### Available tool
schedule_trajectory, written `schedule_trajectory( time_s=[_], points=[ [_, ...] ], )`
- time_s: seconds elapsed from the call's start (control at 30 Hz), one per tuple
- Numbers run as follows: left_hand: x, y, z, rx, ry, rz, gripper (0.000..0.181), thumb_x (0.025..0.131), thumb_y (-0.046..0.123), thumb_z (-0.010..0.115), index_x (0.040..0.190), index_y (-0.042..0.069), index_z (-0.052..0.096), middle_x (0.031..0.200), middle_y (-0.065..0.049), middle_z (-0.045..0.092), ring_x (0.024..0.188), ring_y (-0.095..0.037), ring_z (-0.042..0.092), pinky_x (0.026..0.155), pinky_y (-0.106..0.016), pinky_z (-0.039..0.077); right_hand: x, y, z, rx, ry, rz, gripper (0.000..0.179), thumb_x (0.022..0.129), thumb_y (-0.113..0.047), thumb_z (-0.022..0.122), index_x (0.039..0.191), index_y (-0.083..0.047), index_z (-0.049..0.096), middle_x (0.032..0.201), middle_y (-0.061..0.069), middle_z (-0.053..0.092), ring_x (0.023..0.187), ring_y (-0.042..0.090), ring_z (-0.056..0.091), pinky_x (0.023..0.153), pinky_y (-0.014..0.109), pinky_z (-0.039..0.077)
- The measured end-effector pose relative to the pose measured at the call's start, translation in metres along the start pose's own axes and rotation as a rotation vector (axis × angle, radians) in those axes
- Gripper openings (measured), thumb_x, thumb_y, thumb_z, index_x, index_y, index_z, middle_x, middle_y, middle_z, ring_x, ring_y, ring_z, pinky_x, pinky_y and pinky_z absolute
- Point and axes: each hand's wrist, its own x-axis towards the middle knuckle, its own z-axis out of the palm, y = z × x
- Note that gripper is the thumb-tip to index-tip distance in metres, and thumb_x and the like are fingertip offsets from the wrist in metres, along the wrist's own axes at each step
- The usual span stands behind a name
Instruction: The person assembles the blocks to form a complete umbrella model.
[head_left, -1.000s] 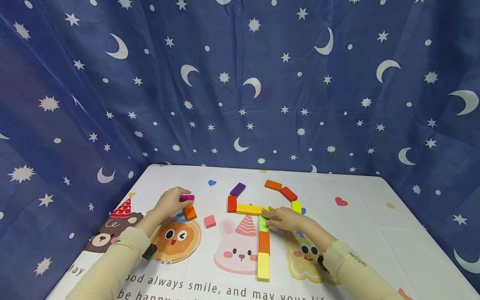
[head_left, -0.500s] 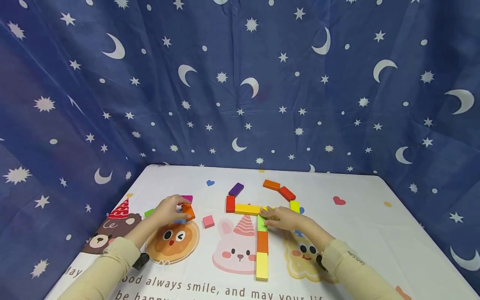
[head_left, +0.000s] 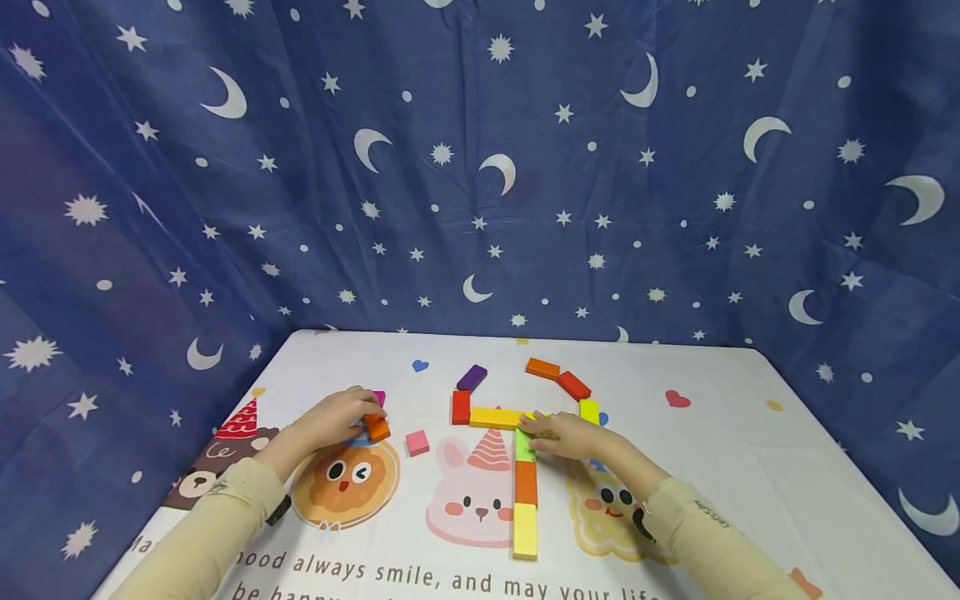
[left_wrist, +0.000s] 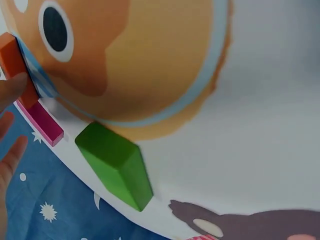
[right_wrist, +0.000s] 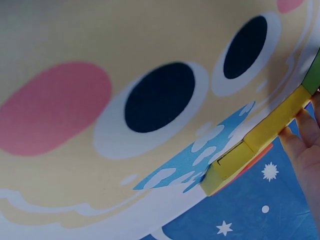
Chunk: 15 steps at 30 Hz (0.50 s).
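Observation:
My left hand (head_left: 339, 417) is at the left of the table, fingertips at an orange block (head_left: 378, 428). In the left wrist view the thumb overlaps the orange block (left_wrist: 18, 67), while the other fingers stand apart. A magenta block (left_wrist: 45, 124) lies just beyond it, and a green block (left_wrist: 117, 165) lies nearby, hidden by the arm in the head view. My right hand (head_left: 566, 437) rests its extended fingers on the light green block (head_left: 524, 447) and the end of the yellow row (head_left: 495, 418). Orange (head_left: 526, 482) and pale yellow (head_left: 525, 532) blocks continue that column toward me.
Purple (head_left: 472, 377) and red (head_left: 461, 407) blocks form a left curve. Orange (head_left: 543, 367), red (head_left: 574, 385) and yellow (head_left: 590, 412) blocks form the right one. A pink block (head_left: 417, 442) lies between the hands. A starry blue curtain (head_left: 480, 167) hangs behind the table.
My left hand has left the magenta block and come slightly nearer to me, to the orange block. My right hand stays in place on the blocks. The view has shifted slightly.

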Motion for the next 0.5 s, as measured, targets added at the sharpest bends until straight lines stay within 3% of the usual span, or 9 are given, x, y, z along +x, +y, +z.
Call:
schedule_trajectory(
  time_s=[0.2, 0.5],
  points=[
    [0.005, -0.006, 0.0, 0.069, 0.001, 0.108, 0.035, 0.069, -0.002, 0.077, 0.099, 0.014, 0.07, 0.097, -0.005, 0.063, 0.088, -0.022, 0.057, 0.078, -0.037, 0.052, 0.0, -0.001, -0.001, -0.005, 0.006, -0.023, 0.045, 0.095, -0.029, 0.054, 0.134, -0.006, 0.052, 0.142, 0.019, 0.044, 0.133, 0.039, 0.039, 0.106, 0.054, 0.035],
    [0.012, -0.01, 0.006, 0.115, -0.002, 0.143, 0.03, 0.07, 0.001, 0.076, 0.092, 0.02, 0.069, 0.095, -0.001, 0.061, 0.085, -0.017, 0.054, 0.074, -0.032, 0.05, 0.001, -0.001, -0.001, -0.001, 0.004, -0.011, 0.045, 0.095, -0.03, 0.054, 0.134, -0.007, 0.052, 0.142, 0.017, 0.046, 0.134, 0.038, 0.038, 0.107, 0.053, 0.034]
  ],
)
